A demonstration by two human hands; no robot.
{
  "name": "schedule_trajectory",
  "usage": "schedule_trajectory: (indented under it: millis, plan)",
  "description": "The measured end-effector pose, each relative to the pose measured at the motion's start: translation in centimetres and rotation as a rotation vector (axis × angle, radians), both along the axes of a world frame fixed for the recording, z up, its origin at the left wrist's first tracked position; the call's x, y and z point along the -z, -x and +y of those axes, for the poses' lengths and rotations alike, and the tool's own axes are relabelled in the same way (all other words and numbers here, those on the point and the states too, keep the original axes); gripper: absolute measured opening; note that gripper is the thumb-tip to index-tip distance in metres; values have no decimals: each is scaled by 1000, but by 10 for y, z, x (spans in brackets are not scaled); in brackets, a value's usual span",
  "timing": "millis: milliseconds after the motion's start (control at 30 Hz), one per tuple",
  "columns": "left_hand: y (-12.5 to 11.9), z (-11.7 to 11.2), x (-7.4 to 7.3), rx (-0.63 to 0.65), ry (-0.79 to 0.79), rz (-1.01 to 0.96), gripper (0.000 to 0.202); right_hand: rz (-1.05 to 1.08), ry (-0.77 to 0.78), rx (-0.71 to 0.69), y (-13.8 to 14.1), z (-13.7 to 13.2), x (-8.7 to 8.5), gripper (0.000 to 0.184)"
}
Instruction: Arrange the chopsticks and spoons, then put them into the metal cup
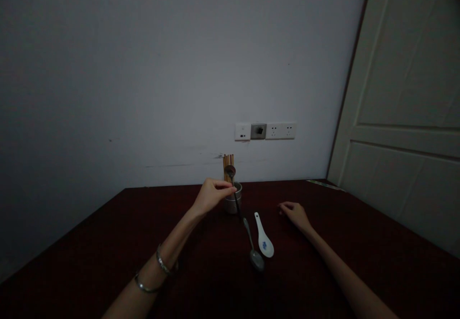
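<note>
Nearest, we have a grey oval-bowled metal spoon (256, 260) at 5 o'clock from the pale grey, round, banded cup (230, 207); white porcelain spoon with blue motif (265, 246) just beside it, near 4; right hand (293, 213) rests curled near 3 on the dark red table (201, 266), can't tell how tightly closed; left hand (212, 195) at 9 pinches a slim, dark-handled, round-bowled spoon (230, 170) mid-handle, bowl up, before the cup; should be light, stiff, slick, so we'd grip mid-handle; porcelain likely brittle; count: three spoons, one cup, several thin wooden chopsticks (225, 160) inside, overlapping.
</note>
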State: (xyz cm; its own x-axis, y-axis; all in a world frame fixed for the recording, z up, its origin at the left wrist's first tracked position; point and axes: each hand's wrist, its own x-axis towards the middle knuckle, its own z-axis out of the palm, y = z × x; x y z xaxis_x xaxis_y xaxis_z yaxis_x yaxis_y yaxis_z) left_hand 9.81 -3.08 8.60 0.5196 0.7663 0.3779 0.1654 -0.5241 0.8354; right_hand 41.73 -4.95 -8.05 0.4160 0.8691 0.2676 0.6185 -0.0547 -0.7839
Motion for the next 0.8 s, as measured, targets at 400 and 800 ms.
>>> schedule_trajectory:
  millis: [400,800]
  plan:
    - [1,3,10,95,113,114,22,294,-87,-37,19,0,-31,32]
    - [-2,4,20,214,129,123,22,468,-204,-512,148,-31,-127,27]
